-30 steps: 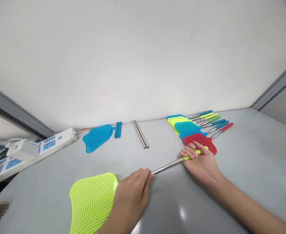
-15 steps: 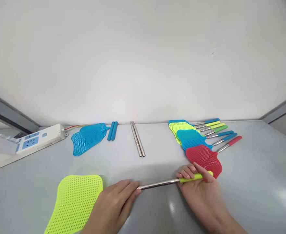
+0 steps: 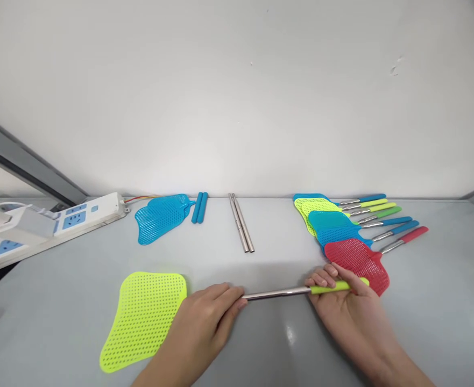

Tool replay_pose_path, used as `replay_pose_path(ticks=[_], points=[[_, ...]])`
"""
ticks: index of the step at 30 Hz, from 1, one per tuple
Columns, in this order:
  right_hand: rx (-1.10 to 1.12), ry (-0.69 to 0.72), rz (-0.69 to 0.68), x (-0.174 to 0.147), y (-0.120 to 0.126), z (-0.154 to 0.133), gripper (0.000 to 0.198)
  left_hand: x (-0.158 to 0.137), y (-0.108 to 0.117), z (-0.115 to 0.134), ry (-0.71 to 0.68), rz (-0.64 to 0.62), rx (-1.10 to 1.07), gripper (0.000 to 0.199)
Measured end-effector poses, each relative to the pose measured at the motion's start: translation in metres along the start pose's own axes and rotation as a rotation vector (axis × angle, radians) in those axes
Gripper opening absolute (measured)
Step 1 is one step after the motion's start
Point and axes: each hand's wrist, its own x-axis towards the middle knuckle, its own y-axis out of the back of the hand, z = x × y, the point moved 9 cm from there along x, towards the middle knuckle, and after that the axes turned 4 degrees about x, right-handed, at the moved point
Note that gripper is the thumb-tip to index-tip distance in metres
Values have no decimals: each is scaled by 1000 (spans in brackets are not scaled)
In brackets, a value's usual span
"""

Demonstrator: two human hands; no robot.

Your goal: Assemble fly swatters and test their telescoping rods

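Note:
A yellow-green fly swatter head (image 3: 148, 317) of perforated plastic lies at the front left. My left hand (image 3: 204, 317) is beside it, its fingers closed on the far end of a shiny metal rod (image 3: 277, 293). Where rod and head might meet is hidden under that hand. At the rod's other end is a yellow-green handle sleeve (image 3: 329, 288), which lies across my right palm. My right hand (image 3: 341, 306) is turned palm up, with its fingers and thumb curled around the sleeve. Just behind it sits a red fly swatter (image 3: 353, 260).
Several blue, yellow and green fly swatters (image 3: 333, 223) overlap at the back right. Along the wall are two metal rods (image 3: 241, 223), two blue handle sleeves (image 3: 199, 208) and blue swatter heads (image 3: 162, 217). A white power strip (image 3: 91, 215) with wires stands at the left.
The camera view has shifted, so everything appears farther right and mostly a little higher. Both hands keep the same hold on the rod and sleeve.

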Motion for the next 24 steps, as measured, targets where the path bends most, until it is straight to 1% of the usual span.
replay_pose_path(ticks=[6,10,14,19,24], points=[[2,-57,-99,5,-11,-1,15,0,-1,4,37,-5,14,23],[-57,-52,-134,7,-13,-2,16,-1,1,7,35,15,18,23],[-103,-27,-138,5,-13,-4,15,1,2,7,39,19,14,25],[-138,2,-111,0,-10,-6,13,0,5,11,39,35,32,28],[-207,45,-109,4,-9,-7,16,-2,7,16,17,56,14,30]])
